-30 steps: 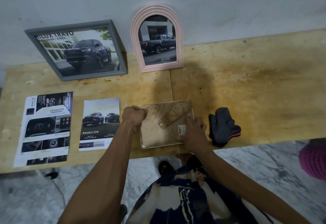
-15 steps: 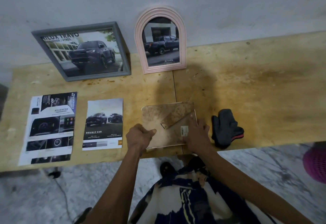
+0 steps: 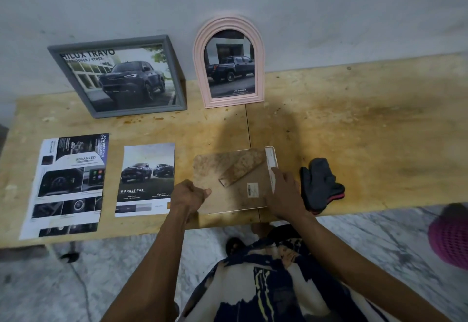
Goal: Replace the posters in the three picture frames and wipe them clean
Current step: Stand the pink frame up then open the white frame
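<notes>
- Head view: a wooden table (image 3: 354, 124) is standing against a grey wall (image 3: 329, 5), above a marbled floor (image 3: 126, 266).
- A third frame (image 3: 270, 155) is lying face down near the table's front edge, its stained backing board (image 3: 235, 182) facing up, with a fold-out stand and a small label on it; the board is sitting shifted toward the left, exposing a pale strip of frame at the right.
- The left hand (image 3: 188, 199) is closing into a fist on the board's lower left corner, thumb on top.
- The right hand (image 3: 285, 195) is pressing flat, fingers spread, on the frame's right edge; it is gripping nothing.
- A grey frame (image 3: 116, 76) and a pink arched frame (image 3: 229, 62), each showing a truck poster, are leaning against the wall.
- Two loose posters, a large one (image 3: 68, 185) and a small one (image 3: 145, 180), are lying flat to the left of the hands.
- A dark cloth (image 3: 320, 185) is resting just beside the right hand.
</notes>
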Motion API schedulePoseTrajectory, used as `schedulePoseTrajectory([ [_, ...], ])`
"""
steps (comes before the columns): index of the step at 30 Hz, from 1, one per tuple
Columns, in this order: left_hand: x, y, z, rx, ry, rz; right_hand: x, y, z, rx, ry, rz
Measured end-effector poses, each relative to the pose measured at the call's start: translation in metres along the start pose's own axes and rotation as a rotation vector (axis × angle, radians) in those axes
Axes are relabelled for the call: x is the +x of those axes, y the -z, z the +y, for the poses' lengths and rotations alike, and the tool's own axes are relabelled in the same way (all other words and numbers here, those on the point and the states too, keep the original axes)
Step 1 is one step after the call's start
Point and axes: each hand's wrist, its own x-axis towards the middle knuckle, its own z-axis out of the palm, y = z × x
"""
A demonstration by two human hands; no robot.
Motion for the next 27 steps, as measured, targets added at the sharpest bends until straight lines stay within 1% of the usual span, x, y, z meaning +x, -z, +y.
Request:
schedulePoseTrajectory([
  [3, 0.003, 0.004, -0.010, -0.078, 0.023, 0.006, -0.001, 0.001, 0.003, -0.032, 0.013, -0.009],
  [7, 0.002, 0.008, -0.013, -0.105, 0.042, 0.026, -0.002, 0.001, 0.000, -0.275, 0.101, -0.022],
  [10, 0.002, 0.006, -0.015, -0.130, 0.035, 0.032, 0.003, -0.003, 0.002, -0.378, 0.112, -0.038],
  [14, 0.000, 0.005, -0.019, -0.239, 0.016, 0.016, 0.006, -0.003, -0.002, -0.356, 0.061, -0.079],
  [17, -0.016, 0.017, -0.015, -0.305, -0.053, -0.004, 0.005, -0.001, -0.005, -0.348, 0.058, -0.082],
  [18, -0.020, 0.022, -0.016, -0.323, -0.070, -0.003, 0.004, 0.000, -0.006, -0.312, 0.053, -0.088],
  [20, -0.029, 0.033, -0.017, -0.367, -0.103, 0.033, 0.000, 0.004, -0.007, -0.162, 0.016, -0.079],
  [22, -0.038, 0.041, -0.018, -0.442, -0.112, 0.048, -0.002, 0.003, -0.004, -0.031, 0.014, 0.032],
  [24, -0.042, 0.043, -0.021, -0.511, -0.102, 0.025, -0.008, 0.001, -0.004, 0.064, 0.040, 0.155],
  [27, -0.053, 0.039, -0.013, -0.524, -0.115, -0.011, -0.023, 0.006, -0.018, 0.296, 0.019, 0.198],
])
